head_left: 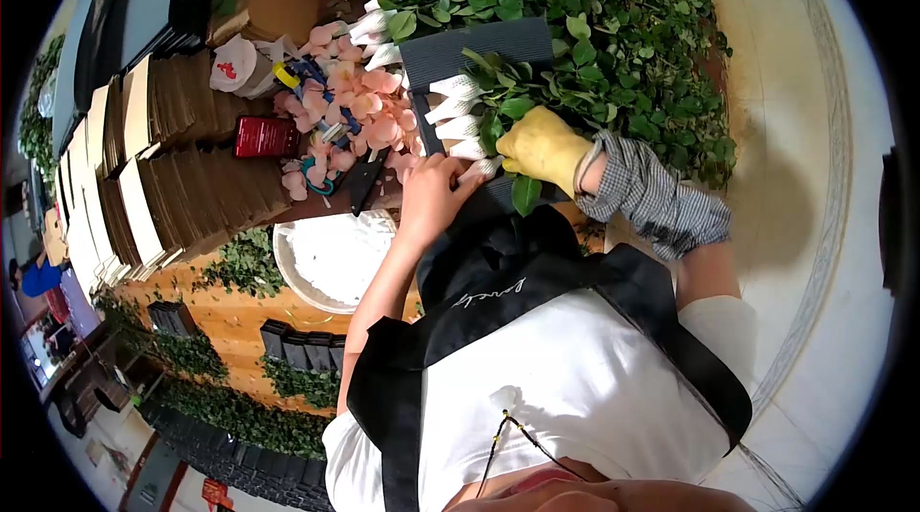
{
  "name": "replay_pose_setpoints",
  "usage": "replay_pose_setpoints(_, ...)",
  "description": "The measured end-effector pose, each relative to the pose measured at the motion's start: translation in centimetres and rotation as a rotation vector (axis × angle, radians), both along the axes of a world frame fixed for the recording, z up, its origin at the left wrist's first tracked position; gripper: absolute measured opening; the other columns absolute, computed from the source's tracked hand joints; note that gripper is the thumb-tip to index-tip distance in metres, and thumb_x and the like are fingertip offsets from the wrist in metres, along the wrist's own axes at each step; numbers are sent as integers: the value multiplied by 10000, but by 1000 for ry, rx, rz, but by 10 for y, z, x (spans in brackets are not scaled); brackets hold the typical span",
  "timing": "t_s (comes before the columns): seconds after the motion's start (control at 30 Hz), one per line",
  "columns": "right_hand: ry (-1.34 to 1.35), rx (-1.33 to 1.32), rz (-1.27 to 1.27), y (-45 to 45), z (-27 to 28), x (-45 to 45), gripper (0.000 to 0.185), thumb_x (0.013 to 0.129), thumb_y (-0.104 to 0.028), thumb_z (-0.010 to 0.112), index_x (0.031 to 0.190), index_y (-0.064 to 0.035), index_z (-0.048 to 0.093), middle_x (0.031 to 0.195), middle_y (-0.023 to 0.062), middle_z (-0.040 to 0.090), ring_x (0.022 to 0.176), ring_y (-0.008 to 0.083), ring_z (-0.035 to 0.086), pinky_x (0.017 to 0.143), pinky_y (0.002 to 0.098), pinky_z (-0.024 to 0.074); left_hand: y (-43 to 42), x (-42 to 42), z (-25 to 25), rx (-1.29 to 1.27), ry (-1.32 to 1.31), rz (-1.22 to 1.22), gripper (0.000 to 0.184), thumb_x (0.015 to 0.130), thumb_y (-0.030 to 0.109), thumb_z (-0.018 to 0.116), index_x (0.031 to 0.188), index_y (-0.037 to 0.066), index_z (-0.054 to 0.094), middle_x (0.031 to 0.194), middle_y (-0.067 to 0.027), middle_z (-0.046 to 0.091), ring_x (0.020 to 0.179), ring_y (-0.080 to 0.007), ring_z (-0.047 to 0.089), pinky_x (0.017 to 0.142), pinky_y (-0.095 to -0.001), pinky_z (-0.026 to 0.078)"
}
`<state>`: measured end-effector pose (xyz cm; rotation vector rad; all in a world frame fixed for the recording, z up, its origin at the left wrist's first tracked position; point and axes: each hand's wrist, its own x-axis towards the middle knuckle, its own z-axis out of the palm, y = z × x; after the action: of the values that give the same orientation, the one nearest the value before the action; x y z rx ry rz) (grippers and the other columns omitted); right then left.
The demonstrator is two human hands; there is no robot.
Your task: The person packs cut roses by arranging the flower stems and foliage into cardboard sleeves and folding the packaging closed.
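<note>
My bare left hand (433, 194) is at the lower edge of a row of white net-sleeved flower heads (454, 110). Its fingers and thumb close on the lowest sleeved head (486, 168). Just to the right, my right hand (544, 148), in a yellow glove with a checked sleeve cover, is curled around the leafy stems (525, 194) behind that head. The sleeved heads lie side by side on a dark corrugated sheet (474, 47), their green leaves pointing right. My glove hides part of the stems.
A large heap of leafy stems (632, 52) covers the table's far right. Pink petals (379, 110), a red box (266, 136) and a black-handled tool (366, 182) lie to the left. Cardboard stacks (196, 186) stand further left. A white round tub (331, 258) sits below them.
</note>
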<state>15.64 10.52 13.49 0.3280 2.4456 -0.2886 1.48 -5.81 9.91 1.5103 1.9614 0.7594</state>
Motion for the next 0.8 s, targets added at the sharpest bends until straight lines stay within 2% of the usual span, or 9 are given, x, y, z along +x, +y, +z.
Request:
replay_pose_setpoints(0.17,-50,159,105,-6,-19,-5,167,861,-260,652,860,-147,776,795,33,749,748,240,727,644,391,548,-7,-10,-25,13,-231,12,237,877,207,748,822,-4,656,729,-128,552,749,-307,550,707,-384,437)
replay_pose_setpoints(0.23,12,176,116,-8,-22,-3,155,852,-238,650,829,-159,781,802,31,755,749,230,734,626,391,551,-21,-7,-26,84,-506,223,205,929,152,682,822,-13,627,742,-104,533,748,-239,545,709,-357,437)
replay_pose_setpoints(0.3,-14,122,107,-5,-23,-2,151,847,-239,657,847,-151,779,771,33,741,727,252,720,646,404,549,-50,-32,-42,162,-673,436,114,975,54,550,972,-24,633,941,-53,589,890,-152,576,809,-289,466)
replay_pose_setpoints(0.33,146,-23,57,5,-17,4,154,852,-260,660,844,-139,756,746,51,722,709,280,700,670,423,541,-44,-32,0,347,-776,621,128,979,17,506,1020,-42,612,973,-47,589,909,-151,584,846,-266,455)
replay_pose_setpoints(0.37,323,-229,5,15,-7,15,193,871,-310,664,903,-128,719,739,70,706,699,307,679,680,433,530,-42,-39,6,472,-506,684,127,983,1,478,1010,-55,589,975,-59,594,939,-146,588,784,-268,470)
replay_pose_setpoints(0.47,673,-331,-139,6,8,6,258,899,-370,653,975,-127,693,781,63,723,736,285,699,670,420,527,-56,-46,-19,211,-418,532,94,984,42,521,963,-28,580,885,-81,626,853,-143,611,694,-295,489)
replay_pose_setpoints(0.53,31,65,-52,4,-16,-4,313,911,-409,643,1040,-128,690,831,49,741,797,259,718,689,400,531,-30,-26,-25,77,-352,510,232,967,212,655,977,-2,566,795,-139,654,729,-204,647,676,-341,500)
replay_pose_setpoints(0.6,-5,75,16,11,-29,-6,318,911,-417,641,1039,-131,694,854,44,746,827,246,722,702,390,533,-4,-13,-17,-128,-59,336,530,856,478,764,1003,4,577,904,-234,691,792,-395,683,680,-431,532)
replay_pose_setpoints(0.8,20,-202,-160,28,-2,-2,318,909,-318,632,1088,-59,676,992,148,727,924,333,700,814,459,550,23,14,-12,-34,121,227,350,843,346,774,869,16,661,831,-177,668,756,-366,669,662,-447,515)
